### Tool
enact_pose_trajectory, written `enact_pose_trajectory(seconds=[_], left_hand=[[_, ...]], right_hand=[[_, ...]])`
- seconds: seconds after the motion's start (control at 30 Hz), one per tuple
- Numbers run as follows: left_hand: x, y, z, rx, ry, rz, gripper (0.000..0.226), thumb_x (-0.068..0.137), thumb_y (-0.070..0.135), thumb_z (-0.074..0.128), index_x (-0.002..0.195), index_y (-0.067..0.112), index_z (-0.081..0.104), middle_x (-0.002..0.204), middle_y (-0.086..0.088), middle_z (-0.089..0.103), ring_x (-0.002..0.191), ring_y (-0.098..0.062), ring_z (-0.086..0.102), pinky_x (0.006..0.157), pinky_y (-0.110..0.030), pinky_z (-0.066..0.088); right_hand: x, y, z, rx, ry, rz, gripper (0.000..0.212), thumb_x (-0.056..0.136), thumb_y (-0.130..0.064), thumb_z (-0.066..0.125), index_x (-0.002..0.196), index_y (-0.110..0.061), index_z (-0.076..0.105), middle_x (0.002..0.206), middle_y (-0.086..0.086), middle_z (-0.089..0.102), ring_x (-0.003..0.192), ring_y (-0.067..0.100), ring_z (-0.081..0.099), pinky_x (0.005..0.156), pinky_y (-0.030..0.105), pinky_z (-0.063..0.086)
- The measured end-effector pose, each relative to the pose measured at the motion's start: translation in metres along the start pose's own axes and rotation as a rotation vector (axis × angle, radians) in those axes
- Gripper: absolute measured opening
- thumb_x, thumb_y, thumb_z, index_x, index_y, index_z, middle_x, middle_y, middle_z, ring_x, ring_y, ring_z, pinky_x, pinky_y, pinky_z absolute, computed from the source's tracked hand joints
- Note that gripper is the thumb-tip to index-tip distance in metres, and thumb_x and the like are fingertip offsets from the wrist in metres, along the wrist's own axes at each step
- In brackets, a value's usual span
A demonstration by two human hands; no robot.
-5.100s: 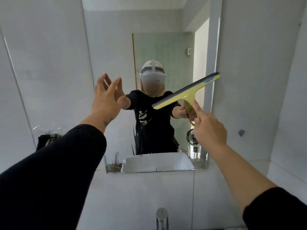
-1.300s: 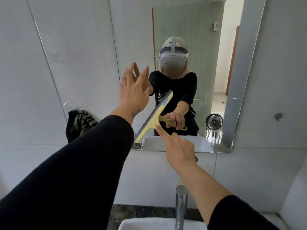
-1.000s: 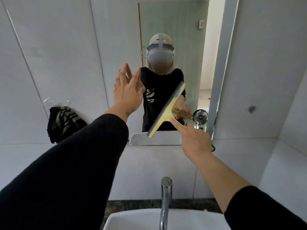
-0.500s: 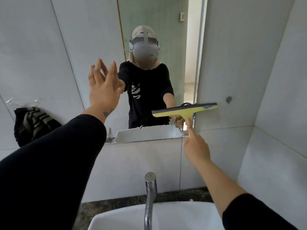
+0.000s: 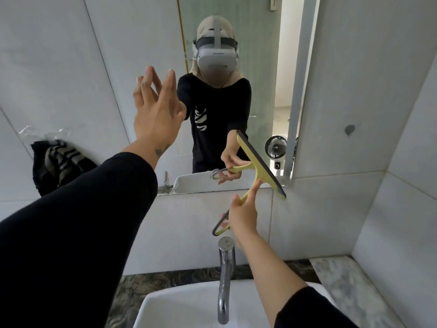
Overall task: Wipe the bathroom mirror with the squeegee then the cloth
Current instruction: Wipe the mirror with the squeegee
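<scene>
The wall mirror point(image 5: 260, 67) hangs above the sink and reflects me. My right hand point(image 5: 243, 216) grips the handle of the yellow squeegee point(image 5: 262, 169). Its dark rubber blade runs diagonally from upper left to lower right, crossing the mirror's bottom edge near the right corner. My left hand point(image 5: 156, 110) is raised flat with fingers spread near the mirror's left part, holding nothing. A dark striped cloth point(image 5: 59, 166) hangs on the tiled wall to the left of the mirror.
A chrome tap point(image 5: 225, 275) rises from the white basin point(image 5: 179, 308) directly below my right hand. A marbled counter point(image 5: 343, 280) runs to the right. Tiled walls close in on the left and right. A small fan shows in the mirror's reflection.
The squeegee has dropped to the mirror's bottom edge and its blade has swung from level to a steep diagonal. My left hand stays raised and open. The view has tilted downward.
</scene>
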State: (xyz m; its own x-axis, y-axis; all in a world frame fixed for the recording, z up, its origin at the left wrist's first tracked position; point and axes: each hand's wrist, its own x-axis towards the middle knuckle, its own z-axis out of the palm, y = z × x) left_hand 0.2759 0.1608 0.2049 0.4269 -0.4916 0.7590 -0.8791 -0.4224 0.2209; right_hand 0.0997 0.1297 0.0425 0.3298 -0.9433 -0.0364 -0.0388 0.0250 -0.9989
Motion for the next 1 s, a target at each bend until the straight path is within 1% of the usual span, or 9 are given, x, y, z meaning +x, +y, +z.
enact_pose_trajectory(seconds=[0.1,0.2,0.37,0.5,0.6,0.7,0.77,0.87,1.0], left_hand=[[0.0,0.002,-0.003,0.024,-0.003,0.013,0.077,0.088,0.034,0.059,0.146,0.04,0.01,0.158,-0.01,-0.002,0.142,-0.037,0.005,0.083,-0.048,0.05],[0.001,0.001,-0.005,0.03,-0.011,0.033,0.076,0.088,0.036,0.059,0.147,0.039,0.011,0.158,-0.01,-0.001,0.142,-0.037,0.006,0.088,-0.047,0.048],[0.001,-0.003,-0.01,0.033,-0.053,0.054,0.076,0.089,0.037,0.057,0.148,0.037,0.01,0.157,-0.01,-0.003,0.142,-0.037,0.004,0.097,-0.051,0.044],[0.001,-0.002,-0.013,0.025,-0.067,0.065,0.075,0.09,0.035,0.055,0.149,0.036,0.009,0.158,-0.009,-0.004,0.142,-0.036,0.002,0.098,-0.049,0.042],[0.001,-0.001,-0.014,0.019,-0.076,0.063,0.075,0.09,0.035,0.055,0.149,0.035,0.009,0.158,-0.009,-0.006,0.142,-0.037,0.001,0.101,-0.051,0.042],[0.001,-0.002,-0.015,0.015,-0.097,0.06,0.076,0.09,0.035,0.056,0.149,0.036,0.008,0.158,-0.009,-0.009,0.142,-0.037,-0.001,0.101,-0.051,0.041],[0.001,-0.002,-0.016,0.018,-0.107,0.065,0.077,0.09,0.033,0.056,0.149,0.036,0.007,0.158,-0.009,-0.011,0.143,-0.036,-0.002,0.101,-0.051,0.04],[0.002,-0.005,-0.016,0.033,-0.119,0.081,0.077,0.09,0.032,0.055,0.15,0.036,0.006,0.158,-0.009,-0.012,0.143,-0.036,-0.003,0.102,-0.05,0.038],[0.002,-0.008,-0.018,0.026,-0.151,0.106,0.078,0.09,0.033,0.055,0.15,0.034,0.005,0.157,-0.011,-0.013,0.143,-0.038,-0.002,0.107,-0.051,0.033]], right_hand=[[-0.005,0.001,0.016,0.003,-0.01,-0.003,0.07,0.103,-0.02,0.035,0.146,-0.047,-0.013,0.073,-0.01,0.048,0.062,0.017,0.062,0.06,0.034,0.059],[-0.009,0.003,0.028,-0.013,-0.016,-0.027,0.07,0.103,-0.02,0.035,0.146,-0.046,-0.014,0.07,-0.009,0.047,0.061,0.016,0.06,0.061,0.035,0.06],[-0.014,0.018,0.057,-0.128,-0.052,-0.082,0.073,0.101,-0.023,0.034,0.143,-0.05,-0.018,0.075,0.007,0.061,0.071,0.027,0.067,0.069,0.048,0.059],[-0.023,0.023,0.08,-0.114,-0.051,-0.143,0.072,0.101,-0.023,0.037,0.146,-0.047,-0.015,0.073,0.006,0.061,0.07,0.024,0.066,0.069,0.046,0.06],[-0.03,0.027,0.101,-0.132,-0.078,-0.136,0.074,0.1,-0.025,0.039,0.146,-0.046,-0.015,0.077,0.003,0.063,0.074,0.024,0.068,0.072,0.045,0.059],[-0.04,0.03,0.12,-0.237,-0.143,-0.138,0.074,0.101,-0.026,0.04,0.149,-0.038,-0.014,0.098,0.01,0.07,0.092,0.027,0.068,0.086,0.041,0.054],[-0.043,0.032,0.126,-0.296,-0.133,-0.174,0.074,0.101,-0.025,0.041,0.151,-0.031,-0.013,0.109,0.011,0.069,0.104,0.027,0.065,0.09,0.037,0.049],[-0.044,0.035,0.127,-0.392,-0.133,-0.227,0.073,0.101,-0.025,0.04,0.15,-0.033,-0.013,0.108,0.008,0.068,0.104,0.026,0.064,0.087,0.035,0.048],[-0.051,0.042,0.125,-0.685,-0.223,-0.389,0.072,0.101,-0.026,0.039,0.149,-0.04,-0.014,0.104,0.006,0.063,0.095,0.024,0.064,0.077,0.034,0.049]])
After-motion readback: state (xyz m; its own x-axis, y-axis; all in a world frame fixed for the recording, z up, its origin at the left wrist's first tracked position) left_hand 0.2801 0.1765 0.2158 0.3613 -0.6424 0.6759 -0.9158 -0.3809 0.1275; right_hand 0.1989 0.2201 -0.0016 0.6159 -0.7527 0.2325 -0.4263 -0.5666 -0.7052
